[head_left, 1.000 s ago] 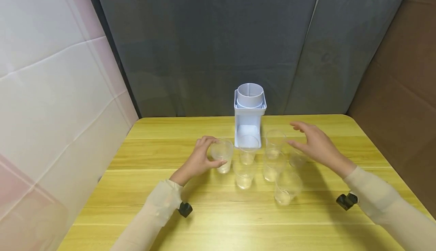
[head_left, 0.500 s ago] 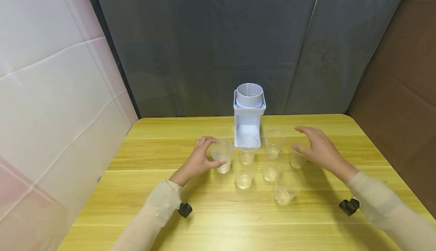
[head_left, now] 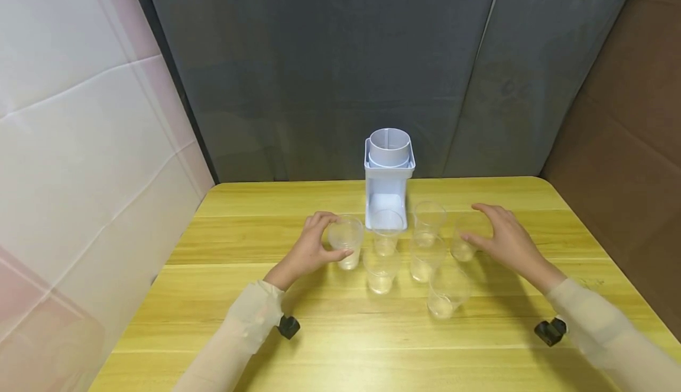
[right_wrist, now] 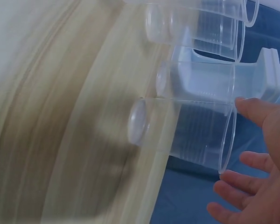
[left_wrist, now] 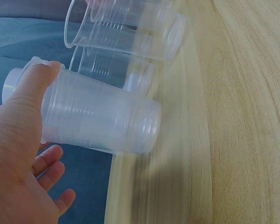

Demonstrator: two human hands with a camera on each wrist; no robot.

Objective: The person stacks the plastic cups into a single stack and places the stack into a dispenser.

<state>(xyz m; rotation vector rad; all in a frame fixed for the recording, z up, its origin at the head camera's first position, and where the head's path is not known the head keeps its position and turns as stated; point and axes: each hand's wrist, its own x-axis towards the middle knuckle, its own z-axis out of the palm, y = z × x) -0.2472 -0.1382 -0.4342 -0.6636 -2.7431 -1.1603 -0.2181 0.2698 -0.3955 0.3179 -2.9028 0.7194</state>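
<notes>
My left hand [head_left: 314, 247] grips a cloudy-looking stack of clear plastic cups [head_left: 347, 244] near the rim, at the left of the group. In the left wrist view the thumb lies over the rim of the stack [left_wrist: 102, 112], with the other fingers on the far side. At the right, my right hand [head_left: 502, 235] has its thumb and fingers spread around the rim of a single clear plastic cup [head_left: 464, 251]. In the right wrist view, its thumb tip [right_wrist: 242, 103] is right at the rim of that upright cup [right_wrist: 186, 126].
Several other clear plastic cups stand upright between the hands, among them a front one [head_left: 447, 294] and a middle one [head_left: 381, 274]. Behind them stands a pale blue cup dispenser [head_left: 388, 173]. The wooden table [head_left: 340, 339] meets a grey curtain [head_left: 340, 84] at the back.
My right hand has moved to the right, away from the middle cups, and now surrounds the rim of the right-hand cup. The left hand and the cups have stayed put.
</notes>
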